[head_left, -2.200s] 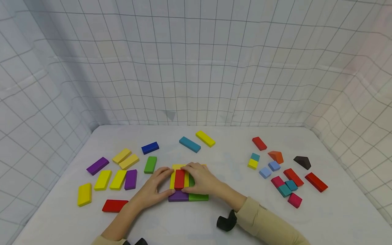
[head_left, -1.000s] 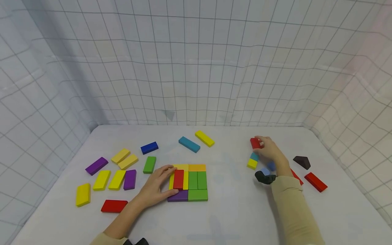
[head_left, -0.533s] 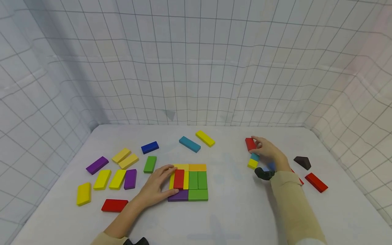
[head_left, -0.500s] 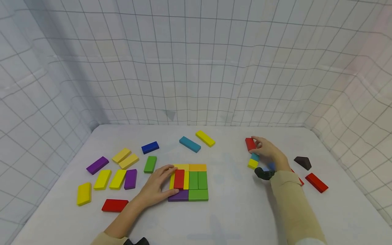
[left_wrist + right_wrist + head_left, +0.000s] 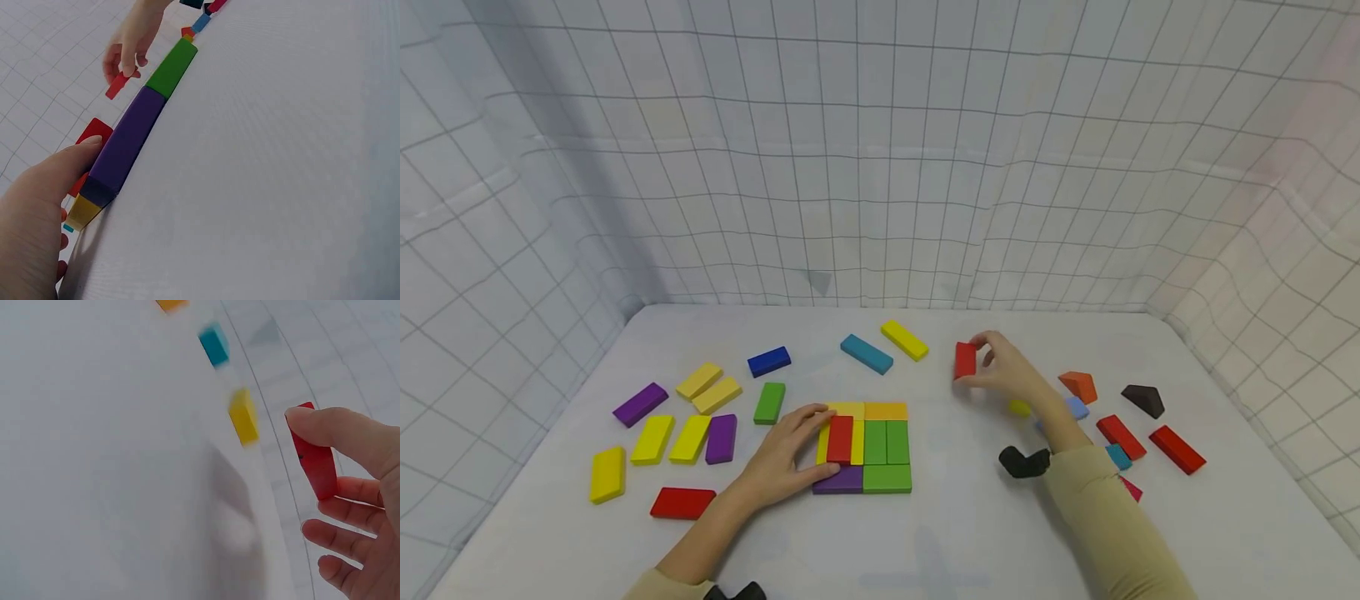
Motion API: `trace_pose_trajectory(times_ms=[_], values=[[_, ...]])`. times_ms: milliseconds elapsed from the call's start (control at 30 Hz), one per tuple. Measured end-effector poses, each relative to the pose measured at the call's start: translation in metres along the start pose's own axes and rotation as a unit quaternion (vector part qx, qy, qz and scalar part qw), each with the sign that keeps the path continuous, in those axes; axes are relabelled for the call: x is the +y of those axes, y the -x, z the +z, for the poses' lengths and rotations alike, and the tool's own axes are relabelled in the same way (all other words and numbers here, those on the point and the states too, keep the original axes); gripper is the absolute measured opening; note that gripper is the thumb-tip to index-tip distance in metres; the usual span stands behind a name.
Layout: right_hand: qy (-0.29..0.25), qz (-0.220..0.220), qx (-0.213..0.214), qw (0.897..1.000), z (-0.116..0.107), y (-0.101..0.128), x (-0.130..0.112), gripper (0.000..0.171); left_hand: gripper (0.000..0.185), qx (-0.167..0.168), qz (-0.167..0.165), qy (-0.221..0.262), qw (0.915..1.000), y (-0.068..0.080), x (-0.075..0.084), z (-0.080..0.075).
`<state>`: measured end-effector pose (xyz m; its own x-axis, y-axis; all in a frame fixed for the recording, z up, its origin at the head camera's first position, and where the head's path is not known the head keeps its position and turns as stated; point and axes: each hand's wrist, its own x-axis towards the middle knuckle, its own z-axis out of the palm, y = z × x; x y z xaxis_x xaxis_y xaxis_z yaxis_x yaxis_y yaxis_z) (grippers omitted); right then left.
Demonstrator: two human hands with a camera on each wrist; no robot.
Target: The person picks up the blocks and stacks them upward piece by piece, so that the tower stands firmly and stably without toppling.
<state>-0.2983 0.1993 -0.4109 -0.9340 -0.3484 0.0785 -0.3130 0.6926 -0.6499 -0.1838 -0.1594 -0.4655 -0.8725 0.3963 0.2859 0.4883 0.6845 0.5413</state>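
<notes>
Near the table's middle lies a flat square of blocks, with purple (image 5: 838, 481), yellow, orange and green blocks (image 5: 887, 477) fitted edge to edge. A red block (image 5: 840, 440) lies on top of its left part. My left hand (image 5: 784, 457) spans that red block at the square's left side, thumb at its near end and index finger by its far end; the left wrist view shows the thumb against the red block (image 5: 94, 130). My right hand (image 5: 1003, 367) pinches another red block (image 5: 966, 361) between thumb and fingers, above the table with a shadow below in the right wrist view.
Loose yellow blocks (image 5: 652, 440), purple blocks (image 5: 721, 438), a green block (image 5: 769, 403) and a red block (image 5: 682, 503) lie at left. A teal block (image 5: 867, 354) and a yellow block (image 5: 904, 340) lie behind. Red (image 5: 1177, 450), dark brown (image 5: 1143, 399) and orange (image 5: 1078, 386) blocks lie right.
My right hand went from the square to the far right, took hold of a red block there, and has carried it left. My left hand has stayed at the square.
</notes>
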Motion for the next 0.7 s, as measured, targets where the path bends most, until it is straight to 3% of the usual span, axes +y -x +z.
trace_pose_trajectory(times_ms=[133,300,467,700], values=[[-0.004,-0.069,-0.036,0.997,0.032,0.018,-0.038,0.064,0.071,0.000,0.000,-0.002,1.0000,0.000,0.000,0.000],[-0.013,-0.103,-0.081,0.991,0.063,0.038,-0.071,0.061,0.071,0.003,0.001,-0.002,1.0000,0.000,0.001,0.000],[0.010,-0.106,-0.085,0.991,0.081,0.046,-0.084,0.062,0.071,0.000,-0.004,0.000,1.0000,0.000,0.001,-0.001],[0.067,-0.106,-0.076,0.989,0.089,0.049,-0.088,0.060,0.072,-0.003,-0.009,0.002,1.0000,0.001,0.001,0.000]])
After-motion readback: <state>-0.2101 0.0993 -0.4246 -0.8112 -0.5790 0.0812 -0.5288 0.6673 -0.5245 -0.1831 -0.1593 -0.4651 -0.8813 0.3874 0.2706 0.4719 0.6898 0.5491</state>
